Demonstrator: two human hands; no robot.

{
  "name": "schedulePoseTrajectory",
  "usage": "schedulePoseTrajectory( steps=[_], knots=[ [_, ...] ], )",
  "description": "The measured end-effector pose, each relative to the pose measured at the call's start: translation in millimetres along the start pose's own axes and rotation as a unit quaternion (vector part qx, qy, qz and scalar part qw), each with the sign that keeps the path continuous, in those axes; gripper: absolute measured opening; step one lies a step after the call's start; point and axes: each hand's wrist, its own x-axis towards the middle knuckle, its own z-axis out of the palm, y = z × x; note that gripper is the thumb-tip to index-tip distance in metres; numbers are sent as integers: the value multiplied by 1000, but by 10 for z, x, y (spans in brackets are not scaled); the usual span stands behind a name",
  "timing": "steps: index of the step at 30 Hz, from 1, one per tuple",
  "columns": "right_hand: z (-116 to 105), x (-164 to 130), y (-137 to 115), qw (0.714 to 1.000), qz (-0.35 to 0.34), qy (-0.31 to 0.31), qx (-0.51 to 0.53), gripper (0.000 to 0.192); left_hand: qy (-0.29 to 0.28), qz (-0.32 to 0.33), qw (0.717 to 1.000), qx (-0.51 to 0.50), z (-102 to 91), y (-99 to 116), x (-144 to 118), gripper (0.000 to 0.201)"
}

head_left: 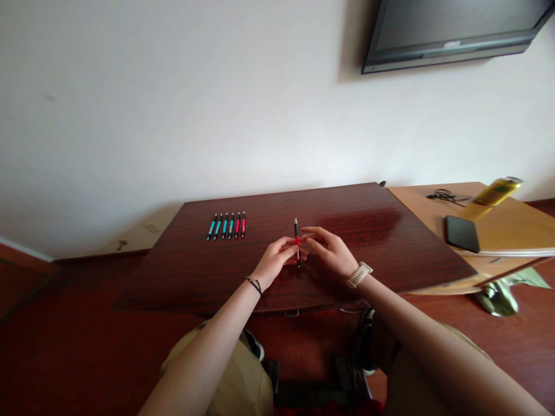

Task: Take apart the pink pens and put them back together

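Together, both hands held one red pen over the middle of the dark table [390, 231]. The left hand [276, 261] pinched the red pen [297, 241] with its fingers closed on the low part. The right hand [329, 249] was just beside it, fingers bent, touching the pen from the other side. I could not tell how tight that hand gripped. The pen stood almost straight up, tip end down near the wood.

What could go wrong? I think the pen could slip, because only fingertips held it. Then it might roll on the smooth top and drop off the near edge.

Farther left, six pens [226, 225] lay in a neat row, four blue and two red, well apart from the hands. Nothing stood between the hands and that row.

To the right was a light desk [511, 225] with a black phone [462, 233], a yellow can [497, 190] and a dark cord [446, 196]. A screen [451, 29] hung on the wall above.
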Motion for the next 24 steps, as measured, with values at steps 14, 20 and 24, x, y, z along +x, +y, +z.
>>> schedulePoseTrajectory(
  steps=[14, 20, 24],
  knots=[
    [74, -87, -42, 978, -116, -88, -151, 68, 53, 22, 998, 16, -5, -32, 53, 38],
    [58, -103, -9, 970, -109, -98, -193, 73, 52, 20, 998, 30, -26, -80, 75, 39],
    [47, -112, 1, 967, -111, -99, -206, 75, 50, 15, 998, 31, -48, -130, 99, 41]
  ],
)
